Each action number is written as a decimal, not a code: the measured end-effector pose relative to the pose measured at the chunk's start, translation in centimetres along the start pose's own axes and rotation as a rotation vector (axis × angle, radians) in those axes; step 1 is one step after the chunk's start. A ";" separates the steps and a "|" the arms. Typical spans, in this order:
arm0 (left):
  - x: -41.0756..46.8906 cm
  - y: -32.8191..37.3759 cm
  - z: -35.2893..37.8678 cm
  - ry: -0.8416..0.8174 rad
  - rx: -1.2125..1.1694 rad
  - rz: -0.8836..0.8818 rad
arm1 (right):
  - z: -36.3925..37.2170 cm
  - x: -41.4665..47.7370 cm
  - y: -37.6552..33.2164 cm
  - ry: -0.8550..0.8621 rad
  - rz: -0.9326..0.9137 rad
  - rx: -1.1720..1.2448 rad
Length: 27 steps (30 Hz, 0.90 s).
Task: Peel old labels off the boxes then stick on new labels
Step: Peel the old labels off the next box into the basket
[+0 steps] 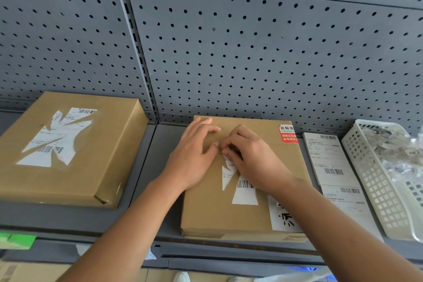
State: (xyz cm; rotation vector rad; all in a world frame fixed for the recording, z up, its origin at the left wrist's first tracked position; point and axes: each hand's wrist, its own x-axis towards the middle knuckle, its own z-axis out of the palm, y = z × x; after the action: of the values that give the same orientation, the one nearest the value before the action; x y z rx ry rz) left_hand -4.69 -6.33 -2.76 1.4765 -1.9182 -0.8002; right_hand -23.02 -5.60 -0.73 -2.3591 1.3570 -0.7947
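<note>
Two grips work on the middle box (206, 210), which lies flat on the grey shelf (146, 167). Right grip (254, 158): fingertips curled, pinching the lifted top edge of the old label (245, 192), torn, its remainder directly below that grip. Left grip (194, 155): thumb touching the right grip, fingers arched, tips pressing the box top, holding nothing. Second box (109, 167) with ragged label remnants sits well left of the left grip. New label sheets (329, 160) lie right of the right grip, with a white basket (375, 185) of scraps farther right.
</note>
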 end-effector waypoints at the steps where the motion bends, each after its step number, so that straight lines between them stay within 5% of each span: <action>1: 0.0 0.0 0.0 0.000 -0.001 -0.003 | 0.1 0.1 0.0 0.000 -0.008 -0.020; 27: -0.2 0.5 -0.4 -0.025 0.001 -0.035 | -2.9 -2.9 -0.3 -0.069 0.231 0.349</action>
State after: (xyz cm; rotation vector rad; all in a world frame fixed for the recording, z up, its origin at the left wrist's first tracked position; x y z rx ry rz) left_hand -4.64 -6.05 -2.17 1.5112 -1.9168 -0.8372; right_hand -25.73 -2.95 0.87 -1.9075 1.3103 -0.7992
